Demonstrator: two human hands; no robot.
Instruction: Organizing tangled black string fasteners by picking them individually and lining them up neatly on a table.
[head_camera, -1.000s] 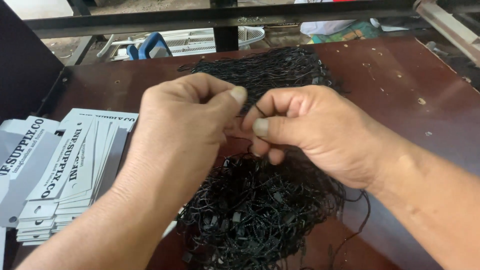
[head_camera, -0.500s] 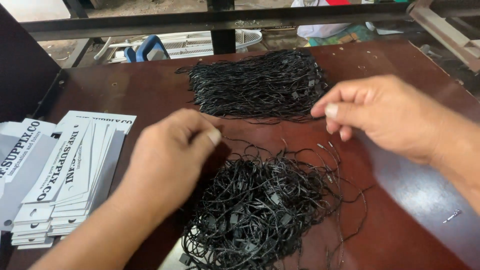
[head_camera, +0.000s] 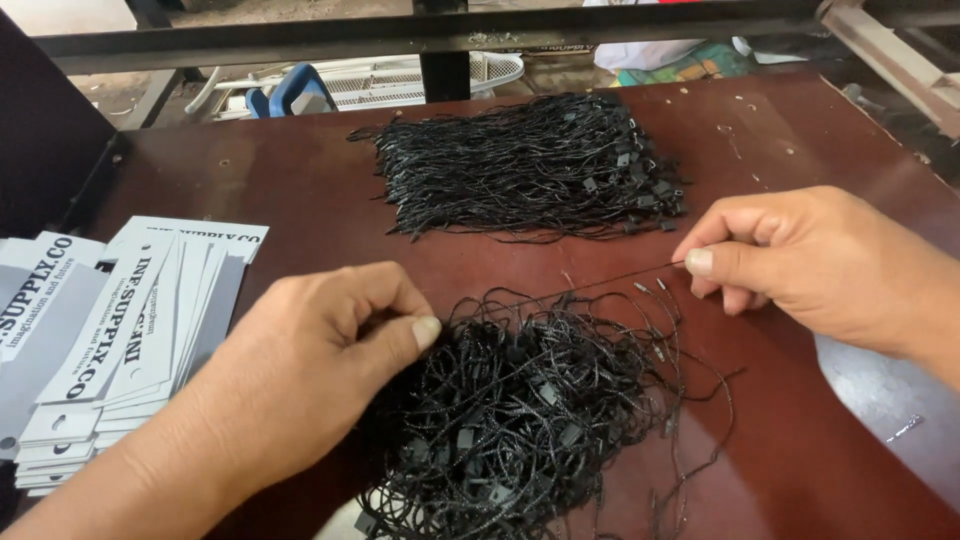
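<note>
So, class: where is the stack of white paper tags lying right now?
In the head view, the stack of white paper tags lies fanned at the left edge of the dark red table, just left of the left hand.

Soft, even daylight falls from beyond the hands, leaving a pale sheen on the table just under the right hand. Shadows are faint. Focus is sharp throughout, with slight bending toward the edges.
</note>
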